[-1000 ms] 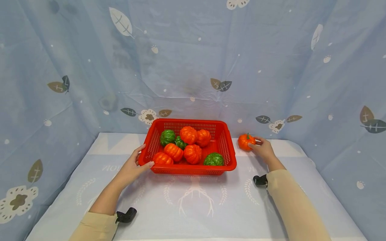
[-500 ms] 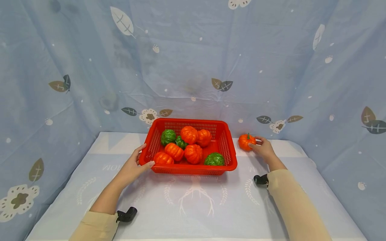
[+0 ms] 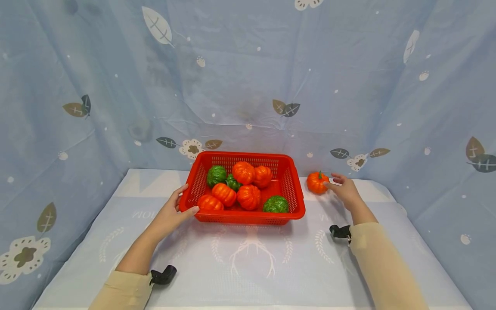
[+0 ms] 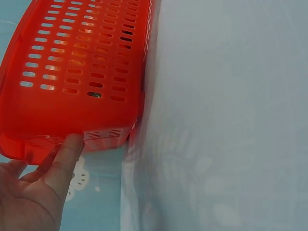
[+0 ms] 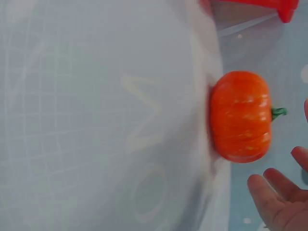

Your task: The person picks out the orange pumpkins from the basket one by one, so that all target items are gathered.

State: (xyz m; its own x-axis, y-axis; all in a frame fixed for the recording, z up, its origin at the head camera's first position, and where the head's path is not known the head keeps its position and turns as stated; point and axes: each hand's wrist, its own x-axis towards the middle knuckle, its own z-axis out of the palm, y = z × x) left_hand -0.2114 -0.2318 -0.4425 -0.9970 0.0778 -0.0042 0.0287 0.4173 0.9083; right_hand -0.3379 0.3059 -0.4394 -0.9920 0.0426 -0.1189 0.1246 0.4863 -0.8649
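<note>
An orange toy pumpkin [image 3: 316, 184] with a green stem stands on the table, right of a red plastic basket [image 3: 248, 218]. Just beyond its right side is my right hand [image 3: 346, 193], fingers spread and holding nothing. A gap shows between the right fingertips [image 5: 257, 184] and the pumpkin [image 5: 241, 117] in the right wrist view. My left hand [image 3: 166, 218] holds the basket's front left corner, thumb in front and fingers at the left end. The left wrist view shows the thumb [image 4: 67, 154] against the basket [image 4: 62, 113]; the other fingers are partly hidden.
Inside the basket lie several orange pumpkins [image 3: 249, 197], a green round one [image 3: 276, 204] at the front right, and other green ones [image 3: 216, 176] at the back left. A pale patterned cloth covers the table [image 3: 252, 280]. Blue curtains [image 3: 240, 77] surround it behind and at the sides.
My right hand has let go of the orange pumpkin and drawn slightly to the right. The pumpkin stays standing where it was. The left hand and basket have not visibly moved.
</note>
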